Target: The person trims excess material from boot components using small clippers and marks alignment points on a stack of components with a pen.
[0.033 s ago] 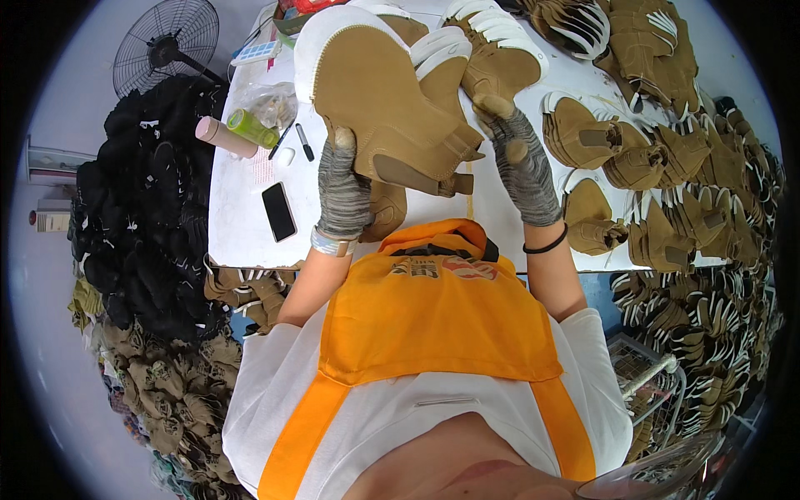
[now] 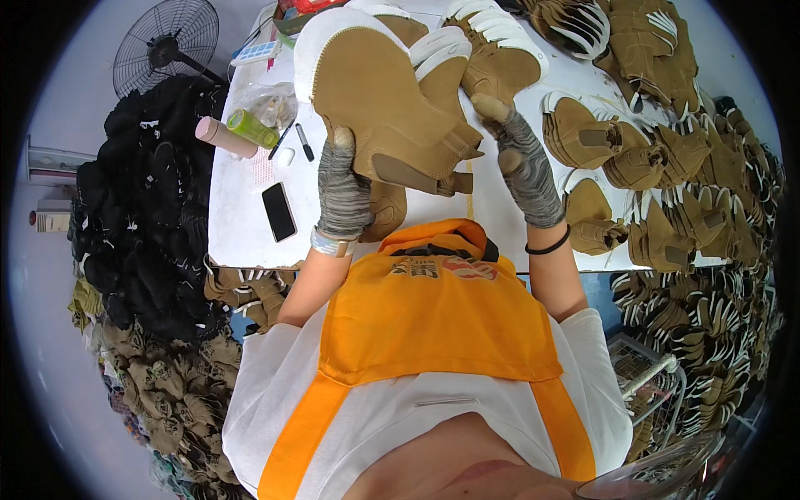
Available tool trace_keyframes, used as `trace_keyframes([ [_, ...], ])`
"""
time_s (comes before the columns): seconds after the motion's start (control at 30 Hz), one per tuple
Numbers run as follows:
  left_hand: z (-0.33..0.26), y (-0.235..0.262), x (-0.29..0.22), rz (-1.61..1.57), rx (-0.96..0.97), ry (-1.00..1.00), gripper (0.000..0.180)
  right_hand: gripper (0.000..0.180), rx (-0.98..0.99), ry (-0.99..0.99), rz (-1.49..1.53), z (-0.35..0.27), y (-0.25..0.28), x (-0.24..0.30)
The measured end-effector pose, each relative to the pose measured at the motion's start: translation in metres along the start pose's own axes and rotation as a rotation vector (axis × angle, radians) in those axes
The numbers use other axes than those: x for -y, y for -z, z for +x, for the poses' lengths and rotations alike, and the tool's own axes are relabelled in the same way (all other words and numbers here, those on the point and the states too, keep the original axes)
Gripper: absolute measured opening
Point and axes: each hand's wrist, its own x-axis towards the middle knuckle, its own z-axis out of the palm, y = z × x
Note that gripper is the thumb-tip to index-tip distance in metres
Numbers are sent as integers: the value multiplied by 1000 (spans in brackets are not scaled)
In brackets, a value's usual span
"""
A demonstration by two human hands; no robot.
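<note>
My left hand [image 2: 343, 187], in a grey knitted fingerless-looking glove with bare fingertips, grips a brown boot upper [image 2: 367, 100]. This upper has a white lining edge along its curved top, a darker side panel, and is held up over the table. Its thumb lies on the near face; the other fingers are hidden behind. My right hand [image 2: 527, 171], gloved the same way, is just right of the upper, apart from it, with thumb and fingers spread. Behind the held piece lie a stack of similar uppers [image 2: 500, 71] and another brown piece [image 2: 386, 208], partly covered.
On the white table [image 2: 242, 187] lie a phone [image 2: 279, 212], a marker [image 2: 304, 142], a pink bottle [image 2: 225, 137] and a green bottle [image 2: 252, 129]. Rows of brown uppers [image 2: 579, 137] fill the right. A black heap [image 2: 142, 208] and a fan [image 2: 165, 50] stand left.
My right hand has turned slightly, its thumb shifting a little left and down. My left hand and the boot upper have hardly moved.
</note>
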Motion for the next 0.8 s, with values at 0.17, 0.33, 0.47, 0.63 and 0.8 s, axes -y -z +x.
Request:
trace_keyframes([
  [0.17, 1, -2, 4, -114, 17, 81, 57, 31, -41, -5, -289, -1, -5, 9],
  [0.33, 6, 10, 9, -206, 24, 169, 54, 27, -103, -249, -77, 6, -24, 33],
  [0.47, 4, 7, 9, -203, 11, 105, 54, 25, -108, -342, 45, 7, -25, 31],
  [0.63, 0, 3, -1, -94, -8, -40, 55, 25, -145, -93, -174, 5, -24, 23],
  [0.8, -2, -2, -6, -121, -53, -43, 55, 29, -199, -144, 157, -1, -30, 23],
])
